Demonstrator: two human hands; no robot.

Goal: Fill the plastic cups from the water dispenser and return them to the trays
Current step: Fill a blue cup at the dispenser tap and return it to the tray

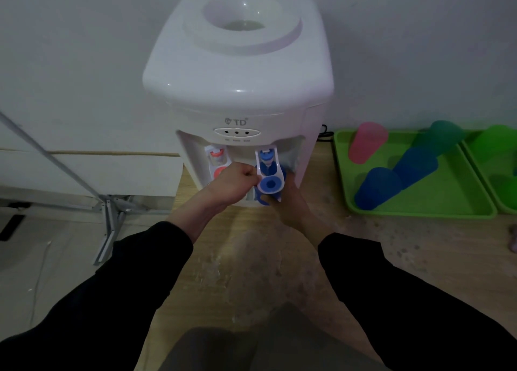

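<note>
A white water dispenser (pixel 237 90) stands on the wooden table against the wall. My left hand (pixel 235 181) is closed on the side of the blue tap lever (pixel 269 174). My right hand (pixel 291 200) holds a blue cup (pixel 264 199) under that tap; the lever and my fingers hide most of the cup. A red tap (pixel 216 160) sits to the left, partly behind my left hand. On the right, a green tray (pixel 453 211) holds a pink cup (pixel 366 144), a teal cup (pixel 444 135) and two blue cups (pixel 377 187), all upside down.
A second green tray (pixel 484 160) with a green cup (pixel 500 141) lies at the far right edge. A metal stand (pixel 109 211) and a white cabinet (pixel 84 172) are left of the table. Wet patches mark the wooden tabletop (pixel 243 258) in front of the dispenser.
</note>
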